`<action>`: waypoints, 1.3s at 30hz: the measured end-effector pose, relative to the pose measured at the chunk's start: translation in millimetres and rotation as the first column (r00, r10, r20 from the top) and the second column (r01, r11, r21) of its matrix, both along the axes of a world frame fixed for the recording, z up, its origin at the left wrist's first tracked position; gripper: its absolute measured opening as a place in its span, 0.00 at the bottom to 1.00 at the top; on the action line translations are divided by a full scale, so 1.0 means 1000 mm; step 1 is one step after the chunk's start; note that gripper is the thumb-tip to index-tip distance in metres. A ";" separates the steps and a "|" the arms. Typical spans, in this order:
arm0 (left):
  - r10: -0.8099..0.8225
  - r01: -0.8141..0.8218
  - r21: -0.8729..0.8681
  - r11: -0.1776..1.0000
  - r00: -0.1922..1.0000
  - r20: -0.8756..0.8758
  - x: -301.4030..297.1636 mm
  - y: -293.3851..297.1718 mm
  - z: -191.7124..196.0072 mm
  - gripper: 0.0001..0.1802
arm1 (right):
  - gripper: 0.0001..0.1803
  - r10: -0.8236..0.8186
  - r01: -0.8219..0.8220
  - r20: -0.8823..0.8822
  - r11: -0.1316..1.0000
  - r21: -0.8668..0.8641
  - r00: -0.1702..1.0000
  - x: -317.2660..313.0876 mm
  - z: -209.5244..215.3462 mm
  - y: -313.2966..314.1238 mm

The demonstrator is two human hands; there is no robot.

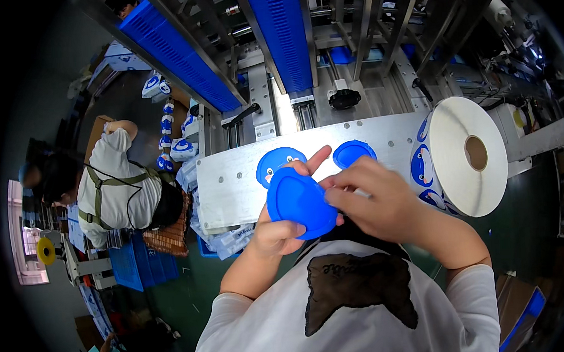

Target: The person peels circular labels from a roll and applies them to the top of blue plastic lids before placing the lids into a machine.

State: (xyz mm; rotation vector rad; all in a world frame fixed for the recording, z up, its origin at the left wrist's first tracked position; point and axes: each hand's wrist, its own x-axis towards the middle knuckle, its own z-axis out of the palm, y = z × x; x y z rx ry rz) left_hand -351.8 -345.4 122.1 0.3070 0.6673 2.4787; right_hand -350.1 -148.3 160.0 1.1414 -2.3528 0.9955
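Observation:
A blue plastic lid (302, 203) with a raised rim is tilted up in front of my chest. My left hand (273, 235) grips it, thumb on the near edge and fingers behind, the index finger sticking out past the far edge. At the lid's right edge, the thumb and fingertips of my right hand (376, 200) are pinched together on the rim. Just beyond on the metal table (232, 194) lies a blue piece with a cartoon face (278, 163), partly covered by the held lid. A second plain blue lid (353, 153) rests beyond my right hand.
A large roll of cartoon-face stickers (467, 115) stands at the table's right end. Beyond the table, a machine frame holds tall stacks of blue lids (281, 36). To the left, a person in a white shirt (123, 184) works near blue-and-white packs (183, 149) and a blue crate (143, 266).

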 end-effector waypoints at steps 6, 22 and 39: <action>-0.021 0.021 0.006 1.000 0.999 0.035 0.004 -0.006 -0.002 0.41 | 0.14 -0.186 0.186 -0.091 0.983 -0.004 0.978 -0.008 0.012 0.024; 0.042 -0.037 -0.113 0.993 0.999 0.035 0.002 -0.005 -0.010 0.43 | 0.11 -0.060 0.093 0.230 0.987 -0.134 0.971 0.008 0.011 0.016; -0.096 0.092 0.072 0.993 0.994 0.047 0.006 -0.004 0.004 0.40 | 0.10 -0.067 0.066 -0.009 0.992 -0.108 0.998 -0.003 0.007 -0.001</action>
